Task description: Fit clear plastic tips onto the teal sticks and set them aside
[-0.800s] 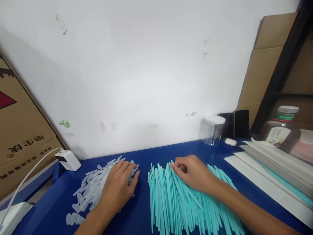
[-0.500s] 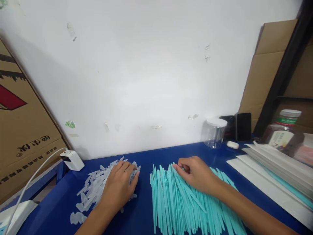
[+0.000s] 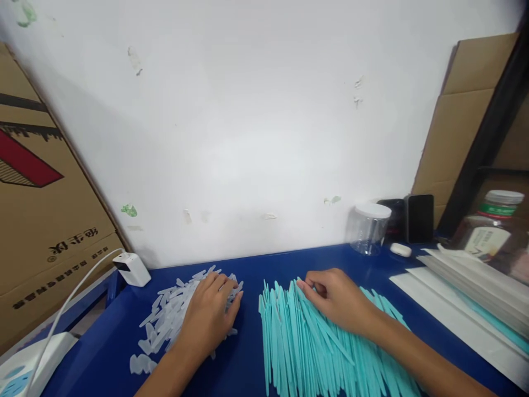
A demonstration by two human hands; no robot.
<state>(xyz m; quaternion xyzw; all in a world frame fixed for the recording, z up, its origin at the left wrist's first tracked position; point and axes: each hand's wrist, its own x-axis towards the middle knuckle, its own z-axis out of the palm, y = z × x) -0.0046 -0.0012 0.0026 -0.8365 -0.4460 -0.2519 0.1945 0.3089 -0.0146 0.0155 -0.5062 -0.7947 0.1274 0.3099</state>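
Observation:
My left hand (image 3: 210, 317) rests over a heap of small translucent white plastic caps (image 3: 167, 311). Its fingers bend down onto the heap and the thumb stands apart; the fingertips are partly hidden. To its right lies a wide bundle of slim turquoise plastic sticks (image 3: 289, 336), narrow at their ends and lined up mostly lengthwise. At the far end of this bundle is my right hand (image 3: 336, 298), fingers curled, thumb and index finger pinched on the tip of one turquoise stick. The right forearm crosses above the sticks.
On the blue table (image 3: 248, 270) stand a white charger (image 3: 134, 269) with a cable, a clear jar (image 3: 370, 229), a phone (image 3: 420, 219), a white earphone case (image 3: 400, 250) and a bottle (image 3: 490, 231). Flat white packets (image 3: 471, 303) lie at right. A cardboard box (image 3: 49, 220) flanks the left.
The view has turned slightly left, so everything appears a little further right. Both hands keep nearly the same place and pose over the two piles.

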